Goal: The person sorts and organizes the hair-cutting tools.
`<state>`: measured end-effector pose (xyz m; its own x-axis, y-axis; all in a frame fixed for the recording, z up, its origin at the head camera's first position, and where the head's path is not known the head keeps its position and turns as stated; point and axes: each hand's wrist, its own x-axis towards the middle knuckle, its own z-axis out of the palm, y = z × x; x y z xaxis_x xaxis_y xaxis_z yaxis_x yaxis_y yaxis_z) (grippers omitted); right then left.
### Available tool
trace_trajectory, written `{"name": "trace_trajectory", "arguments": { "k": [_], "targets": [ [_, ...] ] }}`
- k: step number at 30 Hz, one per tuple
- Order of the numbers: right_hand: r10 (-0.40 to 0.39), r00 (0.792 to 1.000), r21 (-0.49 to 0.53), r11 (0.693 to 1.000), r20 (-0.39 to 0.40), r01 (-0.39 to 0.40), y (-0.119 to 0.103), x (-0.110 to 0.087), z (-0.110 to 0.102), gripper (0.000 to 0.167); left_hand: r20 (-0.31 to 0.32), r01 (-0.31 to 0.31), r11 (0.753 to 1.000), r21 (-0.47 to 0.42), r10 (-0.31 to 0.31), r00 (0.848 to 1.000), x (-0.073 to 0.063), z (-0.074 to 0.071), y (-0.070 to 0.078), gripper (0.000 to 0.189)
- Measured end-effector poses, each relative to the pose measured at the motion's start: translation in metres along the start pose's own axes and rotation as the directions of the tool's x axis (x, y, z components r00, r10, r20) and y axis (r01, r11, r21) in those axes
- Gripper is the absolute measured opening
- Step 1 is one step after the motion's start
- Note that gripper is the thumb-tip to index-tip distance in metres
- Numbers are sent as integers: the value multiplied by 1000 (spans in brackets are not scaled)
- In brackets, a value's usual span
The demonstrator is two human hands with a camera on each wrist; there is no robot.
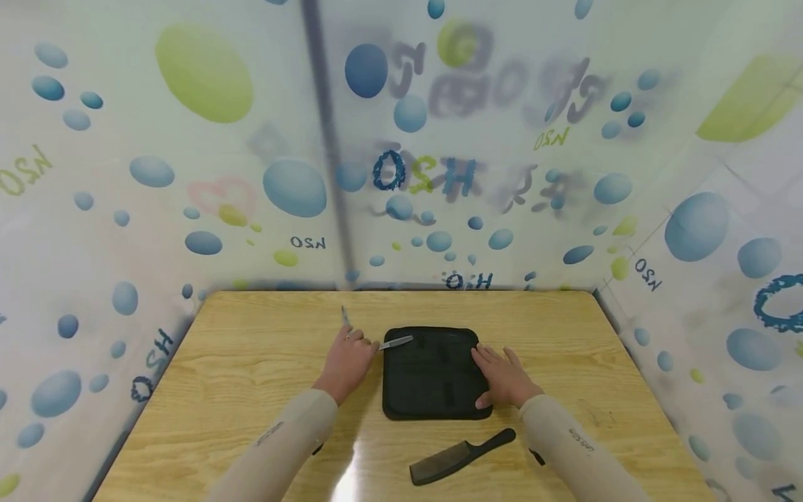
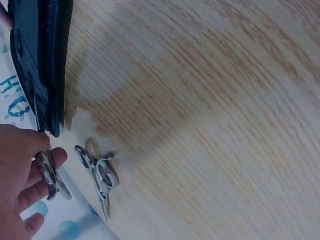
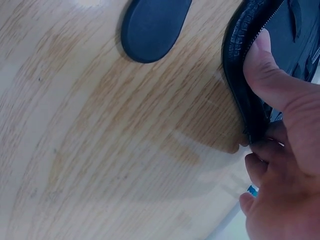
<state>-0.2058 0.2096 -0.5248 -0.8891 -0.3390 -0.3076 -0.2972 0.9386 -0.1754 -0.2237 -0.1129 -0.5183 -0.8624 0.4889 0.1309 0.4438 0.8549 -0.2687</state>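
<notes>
My left hand [image 1: 351,359] grips a pair of silver scissors [image 1: 397,342] by its handles, which show between the fingers in the left wrist view. Its blades reach over the left edge of a black zip case [image 1: 433,376] lying unfolded on the table. On the case's right side, my right hand [image 1: 505,376] holds the edge, thumb on the inner face and fingers around the outside, as the right wrist view shows. A second pair of silver scissors [image 2: 102,175] lies on the table beyond the left hand.
A black comb [image 1: 461,457] rests on the near part of the wooden table [image 1: 251,376], its handle toward the right forearm. White walls [image 1: 301,125] printed with blue and green spots stand behind the table and at both sides.
</notes>
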Motion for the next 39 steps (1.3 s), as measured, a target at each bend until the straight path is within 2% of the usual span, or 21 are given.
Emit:
{"name": "trace_trajectory", "arguments": {
  "k": [9,23,32,39],
  "targets": [
    [-6,1000,-2,1000,-15,6,1,-1,-1,104,30,-16,999,31,15,999,6,5,3,35],
    [-7,1000,-6,1000,-18,7,0,-1,-1,104,-14,-26,999,46,27,1000,16,10,8,34],
    [-3,1000,-6,1000,-19,3,1,0,2,104,84,-4,998,67,-2,996,23,3,15,41],
    [-21,999,-15,1000,-33,20,1,0,0,103,98,-7,997,70,0,995,28,5,18,43]
  ]
}}
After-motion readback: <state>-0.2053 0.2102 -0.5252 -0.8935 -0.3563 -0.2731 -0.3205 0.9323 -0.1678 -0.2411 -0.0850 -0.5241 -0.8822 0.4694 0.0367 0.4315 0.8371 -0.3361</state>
